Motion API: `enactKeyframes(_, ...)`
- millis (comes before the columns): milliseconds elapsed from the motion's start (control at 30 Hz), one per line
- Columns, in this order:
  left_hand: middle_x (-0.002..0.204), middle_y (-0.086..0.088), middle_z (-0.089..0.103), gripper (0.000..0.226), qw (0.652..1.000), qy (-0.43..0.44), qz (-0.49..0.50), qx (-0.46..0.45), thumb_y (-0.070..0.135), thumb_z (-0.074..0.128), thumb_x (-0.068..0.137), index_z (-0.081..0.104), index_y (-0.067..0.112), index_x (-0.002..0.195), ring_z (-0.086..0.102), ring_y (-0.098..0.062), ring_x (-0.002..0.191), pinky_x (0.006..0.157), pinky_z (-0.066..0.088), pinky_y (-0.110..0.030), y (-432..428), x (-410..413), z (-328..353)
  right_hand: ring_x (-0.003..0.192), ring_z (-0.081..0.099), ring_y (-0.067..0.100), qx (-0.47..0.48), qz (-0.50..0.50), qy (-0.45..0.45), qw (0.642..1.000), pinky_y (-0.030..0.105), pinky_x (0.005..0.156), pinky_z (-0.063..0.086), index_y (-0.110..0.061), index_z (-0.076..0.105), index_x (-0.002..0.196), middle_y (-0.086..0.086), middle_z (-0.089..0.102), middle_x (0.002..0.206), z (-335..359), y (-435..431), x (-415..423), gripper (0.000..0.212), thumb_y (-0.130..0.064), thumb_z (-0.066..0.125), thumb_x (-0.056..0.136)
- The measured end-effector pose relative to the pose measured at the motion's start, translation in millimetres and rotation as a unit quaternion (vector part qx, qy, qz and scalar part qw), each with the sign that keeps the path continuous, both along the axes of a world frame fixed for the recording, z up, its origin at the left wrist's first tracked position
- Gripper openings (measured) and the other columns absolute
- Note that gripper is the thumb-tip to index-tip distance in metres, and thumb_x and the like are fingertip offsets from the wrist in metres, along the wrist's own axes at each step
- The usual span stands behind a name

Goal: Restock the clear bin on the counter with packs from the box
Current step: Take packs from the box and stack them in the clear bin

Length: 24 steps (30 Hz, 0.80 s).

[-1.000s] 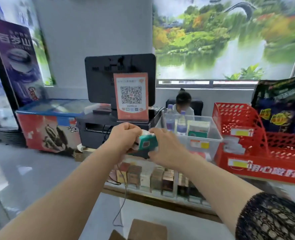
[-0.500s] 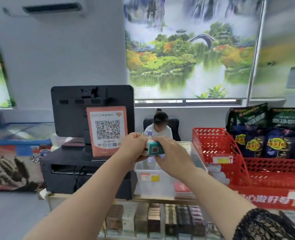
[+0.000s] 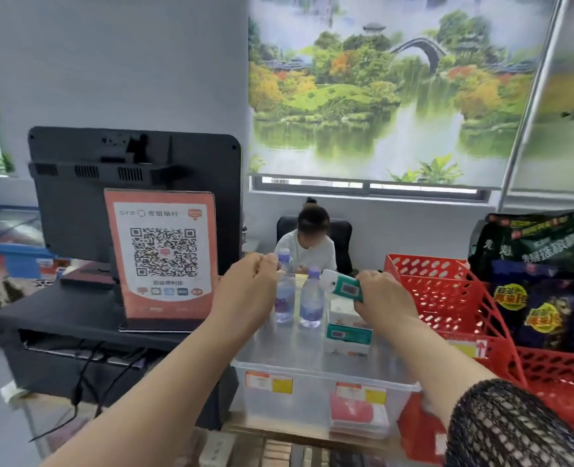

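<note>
In the head view you have 1 teal-and-white pack [image 3: 341, 286] in the air and 1 clear bin [image 3: 326, 385] on the counter below it. Inside the bin stand 2 water bottles [image 3: 285, 298] with pale purple caps, side by side at the far wall. Just right of them is a stack of packs [image 3: 347, 335], at least 2 high, in the same teal and white. The bin's front wall carries 2 orange-and-yellow price labels [image 3: 268, 382]; their print is too small to read.

Your right hand [image 3: 384, 298] pinches the held pack by its right end, fingers curled round it. The pack is tilted, with a barcode on the face towards you, above the stack and clear of it. Your left hand [image 3: 245, 291] is apart from the pack, over the bin's left side. Its fingers are curled in with thumb against forefinger, and nothing shows in them; its knuckles sit close to the left bottle's cap.

Left of the bin stands 1 orange QR sign [image 3: 164, 254] headed "GYB", propped against 1 black monitor [image 3: 134, 170]. Right of the bin is a red basket [image 3: 447, 298]. Beyond it are at least 3 dark snack bags [image 3: 541, 281] with yellow badges, their writing blurred. 1 person [image 3: 307, 244] sits behind the counter.
</note>
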<state>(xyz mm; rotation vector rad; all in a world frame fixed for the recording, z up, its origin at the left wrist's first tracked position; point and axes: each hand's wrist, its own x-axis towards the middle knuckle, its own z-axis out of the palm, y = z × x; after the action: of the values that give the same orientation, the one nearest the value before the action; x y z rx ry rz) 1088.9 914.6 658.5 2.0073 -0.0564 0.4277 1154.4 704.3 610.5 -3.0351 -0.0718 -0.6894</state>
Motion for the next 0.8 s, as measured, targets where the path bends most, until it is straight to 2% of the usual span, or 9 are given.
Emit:
enactKeyframes(167,0.085,0.005,0.066,0.03,1.0,-0.012,0.018,-0.009,0.032,0.038,0.1,0.064,0.023,0.09,0.06,-0.013,0.085,0.087,0.051,-0.045,-9.7,21.5,-6.7,0.105,0.056,0.022,-0.137,-0.039,0.035,0.989,0.038,0.083,0.051,-0.014,0.048,0.123,0.002,0.058,0.116,-24.5,-16.7,64.8,0.039,-0.017,0.06,0.086)
enactKeyframes(267,0.082,0.008,0.066,0.028,1.0,-0.016,0.025,-0.01,0.032,0.039,0.1,0.065,0.025,0.091,0.061,-0.008,0.081,0.084,0.054,-0.042,-12.8,28.6,-14.2,0.109,0.056,0.022,-0.183,-0.023,0.04,0.982,0.033,0.079,0.051,-0.011,0.046,0.126,0.005,0.055,0.121,-37.8,-16.5,89.0,0.036,-0.008,0.052,0.091)
enactKeyframes(433,0.077,0.007,0.066,0.029,0.999,-0.011,0.031,-0.015,0.032,0.04,0.099,0.066,0.024,0.089,0.06,-0.007,0.077,0.082,0.054,-0.041,-14.5,35.3,-22.4,0.113,0.054,0.025,-0.207,-0.021,0.061,0.976,0.032,0.078,0.051,-0.009,0.045,0.127,0.007,0.053,0.123,-54.4,-15.5,109.4,0.031,-0.007,0.038,0.097)
enactKeyframes(567,0.077,0.008,0.066,0.028,0.999,-0.003,0.032,-0.015,0.032,0.039,0.099,0.064,0.026,0.088,0.061,-0.007,0.077,0.083,0.054,-0.041,-14.9,39.4,-23.4,0.11,0.054,0.024,-0.218,-0.023,0.073,0.973,0.03,0.076,0.05,-0.009,0.044,0.127,0.007,0.053,0.122,-62.7,-19.2,115.7,0.032,-0.007,0.041,0.096)
enactKeyframes(700,0.077,0.008,0.067,0.028,0.999,-0.009,0.033,-0.016,0.033,0.04,0.099,0.064,0.027,0.087,0.062,-0.009,0.079,0.083,0.055,-0.043,-12.5,41.8,-21.8,0.11,0.053,0.024,-0.254,-0.026,0.097,0.962,0.03,0.08,0.051,-0.005,0.047,0.127,0.009,0.055,0.122,-66.8,-26.6,122.6,0.033,-0.006,0.044,0.094)
enactKeyframes(800,0.079,0.009,0.066,0.027,0.999,-0.006,0.033,-0.014,0.032,0.039,0.1,0.062,0.029,0.087,0.062,-0.008,0.08,0.083,0.055,-0.041,-10.8,43.2,-21.1,0.111,0.052,0.025,-0.26,-0.021,0.126,0.957,0.032,0.084,0.05,-0.003,0.05,0.126,0.011,0.056,0.124,-69.8,-28.1,123.1,0.032,-0.017,0.042,0.099)
